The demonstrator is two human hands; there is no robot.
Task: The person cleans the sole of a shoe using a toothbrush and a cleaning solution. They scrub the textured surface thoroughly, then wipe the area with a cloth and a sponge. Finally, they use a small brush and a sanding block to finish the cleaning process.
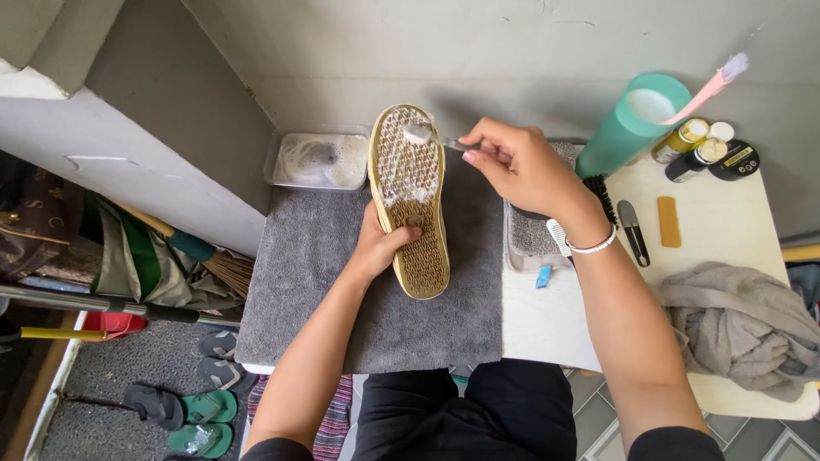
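Grey concrete walls are seen behind a white table (555,324), on which a grey mat (316,290) is spread.

Head view, containers: one clear plastic tub (318,160) is set at the far edge of the mat, filled with foamy, soapy water. One clear tray (531,237) lies just right of the mat, partly hidden by the right wrist; its contents cannot be told. One teal cup (630,128) is laid tilted against the wall, with one pink brush (709,85) sticking out of it. Three small bottles (696,145) and one round black tin (736,160) are grouped beside the cup.

Held items: one shoe (412,201) is held sole-up above the mat, soap foam spread over the front of its patterned sole. The left hand (376,248) is closed on the shoe's side, thumb pressed on the sole. The right hand (521,166) is closed in a narrow grip on one toothbrush (436,138), its bristled head laid against the sole near the toe.

Loose items on the table: one black brush (602,195), one nail clipper (633,232), one tan block (669,221), one small blue piece (544,277), one crumpled grey towel (743,329).

Floor, lower left: four sandals (192,401) are counted, two grey and two green.
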